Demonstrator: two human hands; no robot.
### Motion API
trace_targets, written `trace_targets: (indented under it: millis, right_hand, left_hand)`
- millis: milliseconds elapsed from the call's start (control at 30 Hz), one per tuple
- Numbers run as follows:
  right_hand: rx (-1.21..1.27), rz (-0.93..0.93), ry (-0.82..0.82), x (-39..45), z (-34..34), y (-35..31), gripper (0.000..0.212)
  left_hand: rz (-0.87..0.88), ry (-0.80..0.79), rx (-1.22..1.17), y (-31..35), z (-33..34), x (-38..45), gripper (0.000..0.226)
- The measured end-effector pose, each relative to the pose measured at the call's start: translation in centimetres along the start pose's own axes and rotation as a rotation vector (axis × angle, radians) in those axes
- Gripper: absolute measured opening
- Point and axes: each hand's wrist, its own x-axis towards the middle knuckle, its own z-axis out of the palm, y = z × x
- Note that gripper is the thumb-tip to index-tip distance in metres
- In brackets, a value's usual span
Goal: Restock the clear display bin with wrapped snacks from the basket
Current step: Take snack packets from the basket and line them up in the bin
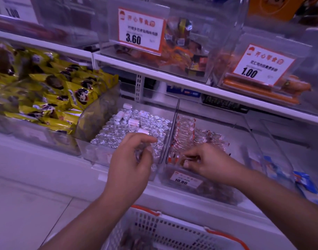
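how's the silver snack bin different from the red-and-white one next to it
The silver foil snack bin is packed nearly across its floor; the red-and-white snack bin has bare floor at the back. Silver pieces are small and roundish; red-and-white ones are long, narrow packets in rows. The left hand hovers over the silver bin, while the right hand pinches a wrapped snack over the other. Both are clear bins.

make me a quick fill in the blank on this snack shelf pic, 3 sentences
1. The price tag on the upper middle bin reads ____.
2. The right hand pinches a wrapped snack over the bin tagged ____.
3. The bin under the left hand holds snacks wrapped in ____ foil.

Missing words: 3.60; 10.80; silver
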Motion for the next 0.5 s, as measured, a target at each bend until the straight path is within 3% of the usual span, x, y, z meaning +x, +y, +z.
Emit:
trace_targets:
  millis: [167,300,500]
  right_hand:
    - [-0.103,-0.028,0.023,0.8,-0.3,-0.3,0.010]
    - [0.025,-0.028,-0.150,1.2,-1.0,-0.1,0.010]
    - [0.275,0.106,0.090,0.9,0.9,0.8,0.010]
  left_hand:
    - [-0.017,0.001,-0.011,0.0,-0.1,0.1,0.033]
    - [-0.016,0.007,-0.027,0.0,-0.2,0.1,0.033]
    - [-0.008,0.000,-0.030,0.0,0.0,0.0,0.025]
